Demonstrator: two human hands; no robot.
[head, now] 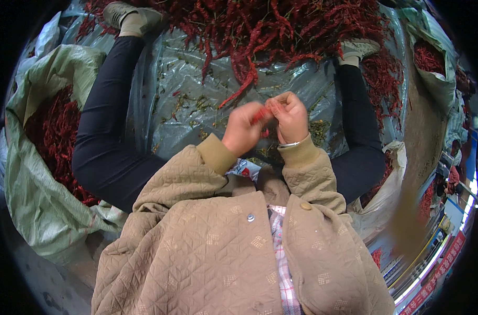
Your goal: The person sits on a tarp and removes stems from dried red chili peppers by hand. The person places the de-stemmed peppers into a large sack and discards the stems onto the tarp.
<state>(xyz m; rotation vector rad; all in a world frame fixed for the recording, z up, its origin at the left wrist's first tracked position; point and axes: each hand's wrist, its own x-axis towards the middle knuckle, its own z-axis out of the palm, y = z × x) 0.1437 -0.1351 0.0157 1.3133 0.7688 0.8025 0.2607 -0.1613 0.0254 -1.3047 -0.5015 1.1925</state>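
My left hand (245,128), slightly blurred, closes around a red chili pepper (262,114) above the plastic sheet between my legs. My right hand (293,118), with a thin band at its wrist, meets it and pinches the same red piece between thumb and fingers. Just beyond both hands, a long dried red chili (239,92) reaches out from the large heap of dried chilies (258,31). Loose stems and leaf bits (190,103) lie scattered on the plastic sheet (176,134). How many chilies the hands hold cannot be told.
A green woven sack (38,228) of red chilies stands at the left. A pale sack (396,169) is beside my right knee, and another open sack (439,84) with chilies is at the far right. My shoes (359,48) touch the heap's edges. A red banner (435,275) bears writing.
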